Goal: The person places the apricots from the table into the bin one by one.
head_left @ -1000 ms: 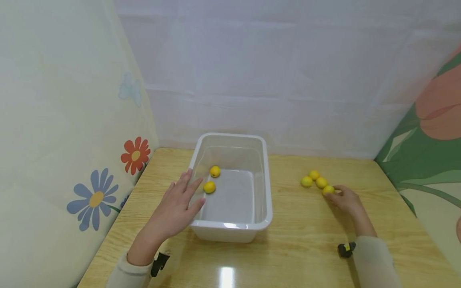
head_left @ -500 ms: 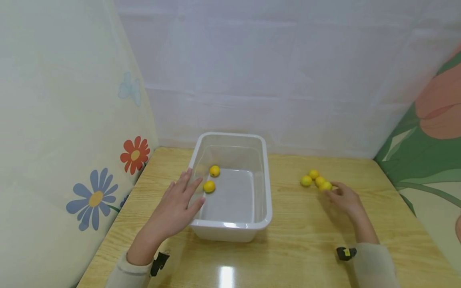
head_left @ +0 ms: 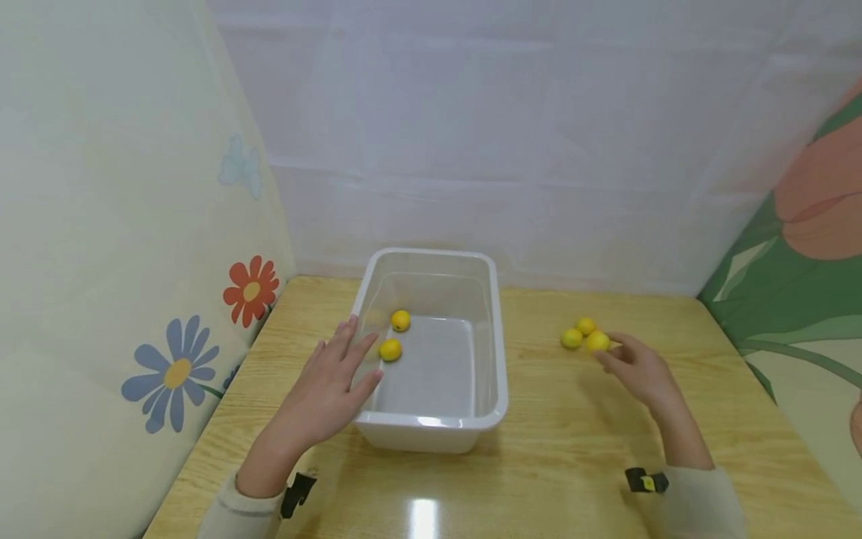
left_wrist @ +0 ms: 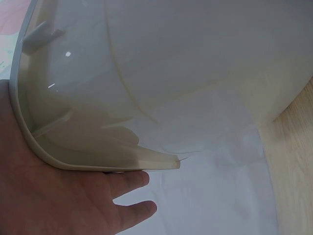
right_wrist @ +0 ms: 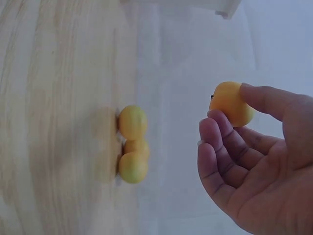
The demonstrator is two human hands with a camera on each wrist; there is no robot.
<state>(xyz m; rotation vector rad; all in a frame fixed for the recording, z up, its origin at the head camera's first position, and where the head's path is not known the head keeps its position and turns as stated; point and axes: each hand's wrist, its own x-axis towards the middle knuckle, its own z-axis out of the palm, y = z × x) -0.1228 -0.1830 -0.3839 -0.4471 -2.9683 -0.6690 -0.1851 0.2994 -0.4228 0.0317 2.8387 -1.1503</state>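
In the head view my right hand (head_left: 643, 374) holds a small yellow lemon, raised over the table at the right. The right wrist view shows this lemon (right_wrist: 230, 104) pinched between thumb and fingertips, with a dark stem spot on it. Below it, a few more lemons (right_wrist: 132, 122) lie close together on the table. My left hand (head_left: 319, 397) rests with spread fingers on the left rim of a white plastic bin (head_left: 500, 352). Inside the bin, near its left wall, are two lemons, a rear one (head_left: 400, 321) and a front one (head_left: 390, 349).
A wooden table (head_left: 539, 464) carries everything. A white cloth backdrop (head_left: 525, 150) hangs behind it. Flower-printed panels stand at the left (head_left: 81, 224) and right (head_left: 808, 299). Each wrist wears a small black device (head_left: 646, 480).
My right hand has lifted a lemon off the table and moved it slightly up and left, over the other lemons. The left hand and the bin have stayed in place.
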